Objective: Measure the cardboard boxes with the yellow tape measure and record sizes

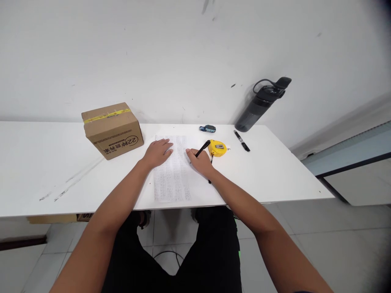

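Note:
A printed sheet of paper lies on the white table in front of me. My left hand rests flat on the sheet's upper left part, fingers stretched out. My right hand is closed around a black pen at the sheet's right edge, the pen's top pointing up and to the right. A yellow tape measure sits just right of that hand.
A taped cardboard box stands at the left of the sheet. A dark water bottle leans against the wall at the back right. Near it lie a black marker and a small blue-black object. The table's right edge is beyond them.

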### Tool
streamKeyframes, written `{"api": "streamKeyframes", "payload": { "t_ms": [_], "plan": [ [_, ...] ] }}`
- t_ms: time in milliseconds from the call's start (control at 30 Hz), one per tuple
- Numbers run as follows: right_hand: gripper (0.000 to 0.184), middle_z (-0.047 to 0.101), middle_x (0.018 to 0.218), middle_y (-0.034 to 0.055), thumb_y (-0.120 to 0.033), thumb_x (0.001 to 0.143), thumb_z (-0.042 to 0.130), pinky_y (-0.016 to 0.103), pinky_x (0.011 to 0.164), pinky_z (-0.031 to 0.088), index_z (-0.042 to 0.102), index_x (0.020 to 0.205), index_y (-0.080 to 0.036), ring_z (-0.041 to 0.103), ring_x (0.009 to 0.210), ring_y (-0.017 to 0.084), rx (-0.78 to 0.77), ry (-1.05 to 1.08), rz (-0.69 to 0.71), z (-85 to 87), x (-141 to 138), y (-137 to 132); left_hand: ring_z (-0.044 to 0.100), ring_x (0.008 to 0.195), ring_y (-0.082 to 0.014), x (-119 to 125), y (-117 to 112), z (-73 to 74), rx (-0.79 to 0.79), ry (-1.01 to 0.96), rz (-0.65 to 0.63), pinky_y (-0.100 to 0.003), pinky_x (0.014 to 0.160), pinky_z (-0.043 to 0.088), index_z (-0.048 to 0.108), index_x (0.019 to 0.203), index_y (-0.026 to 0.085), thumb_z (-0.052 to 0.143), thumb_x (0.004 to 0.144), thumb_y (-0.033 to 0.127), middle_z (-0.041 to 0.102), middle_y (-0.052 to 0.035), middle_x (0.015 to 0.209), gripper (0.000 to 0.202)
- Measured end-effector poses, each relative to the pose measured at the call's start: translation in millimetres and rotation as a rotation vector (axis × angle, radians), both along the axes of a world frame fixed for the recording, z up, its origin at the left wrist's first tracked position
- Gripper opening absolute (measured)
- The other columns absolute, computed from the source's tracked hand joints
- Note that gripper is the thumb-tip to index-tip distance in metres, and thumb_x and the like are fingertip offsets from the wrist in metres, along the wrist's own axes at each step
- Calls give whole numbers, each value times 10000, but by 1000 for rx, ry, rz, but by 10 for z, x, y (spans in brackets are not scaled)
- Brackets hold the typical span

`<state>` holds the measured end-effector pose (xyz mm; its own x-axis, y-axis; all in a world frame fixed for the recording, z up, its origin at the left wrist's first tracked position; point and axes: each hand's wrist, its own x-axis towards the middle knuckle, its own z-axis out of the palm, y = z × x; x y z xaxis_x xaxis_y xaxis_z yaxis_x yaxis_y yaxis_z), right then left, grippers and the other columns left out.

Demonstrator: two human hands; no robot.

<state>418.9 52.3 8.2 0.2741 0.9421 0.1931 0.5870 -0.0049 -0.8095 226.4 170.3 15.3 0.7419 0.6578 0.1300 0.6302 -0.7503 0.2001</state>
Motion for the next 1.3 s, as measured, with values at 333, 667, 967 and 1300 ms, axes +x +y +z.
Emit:
{"api": "streamKeyframes", "payload": {
  "t_ms": [333, 667, 967, 1300],
  "plan": [
    [474, 280, 523, -45, -528, 911, 423, 290, 544, 250, 268, 575, -231, 322, 525, 120, -6, -28, 23, 8, 5, -8, 369, 1470, -245, 3, -14, 22, -10, -5, 6, -461, 1193, 300, 532, 1423, 241, 295, 1016, 453, 439, -59, 1572, 517],
    [500, 381, 559, -33, -607, 920, 434, 279, 570, 319, 363, 597, -231, 415, 588, 134, 49, 55, 62, 7, -6, -45, 381, 1462, -249, -3, -8, 17, -5, -8, 0, -460, 1188, 311, 537, 1422, 236, 292, 1013, 457, 444, -62, 1568, 525],
    [508, 576, 662, 15, -665, 913, 417, 295, 628, 380, 572, 711, -225, 564, 716, 186, 37, -1, 4, 29, 17, -40, 382, 1462, -246, 3, -3, 8, 4, 4, 8, -456, 1186, 309, 536, 1419, 249, 296, 1014, 456, 442, -51, 1570, 514],
    [504, 565, 630, 15, -614, 936, 467, 314, 620, 379, 578, 646, -217, 524, 653, 172, 94, -16, -29, 12, 9, -57, 377, 1465, -240, 2, 4, -5, 3, 1, 5, -450, 1192, 305, 534, 1418, 252, 305, 1018, 453, 441, -49, 1572, 503]
  ]
}}
